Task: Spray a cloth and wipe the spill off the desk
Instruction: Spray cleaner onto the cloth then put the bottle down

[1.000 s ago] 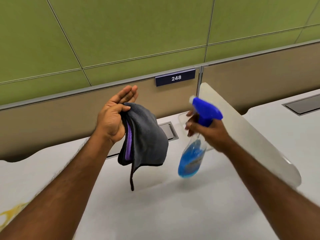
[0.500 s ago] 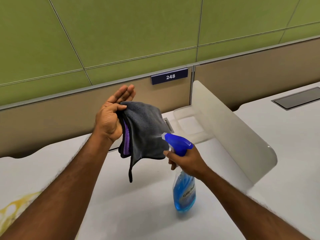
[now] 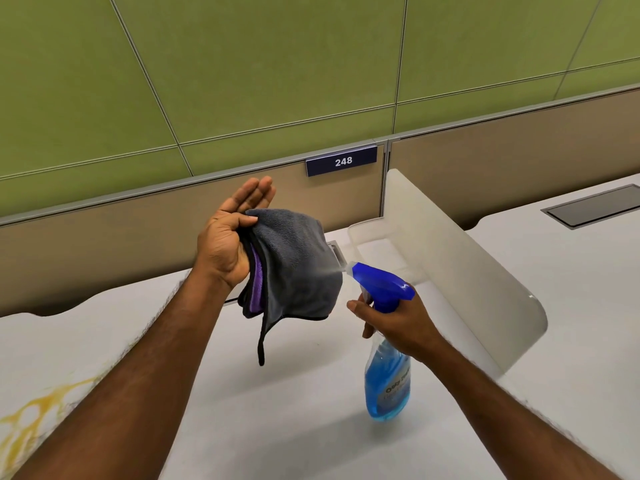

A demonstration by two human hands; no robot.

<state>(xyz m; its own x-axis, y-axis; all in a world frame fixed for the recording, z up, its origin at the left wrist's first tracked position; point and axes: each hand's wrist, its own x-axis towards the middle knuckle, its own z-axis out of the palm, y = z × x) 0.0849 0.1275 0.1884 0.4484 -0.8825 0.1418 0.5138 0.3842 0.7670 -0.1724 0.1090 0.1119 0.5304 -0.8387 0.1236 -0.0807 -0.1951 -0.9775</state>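
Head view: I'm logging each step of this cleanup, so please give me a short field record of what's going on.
cloth: grey with a purple inner layer, folded, hanging from the left hand
left hand: thumb pins cloth to palm, fingers straight
bottle: blue liquid, blue trigger head, nozzle aimed at cloth
mist: visible between nozzle and cloth
right hand: grips bottle neck, fingers at trigger
spill: yellow, on desk at far left, unwiped
stage: spraying the cloth
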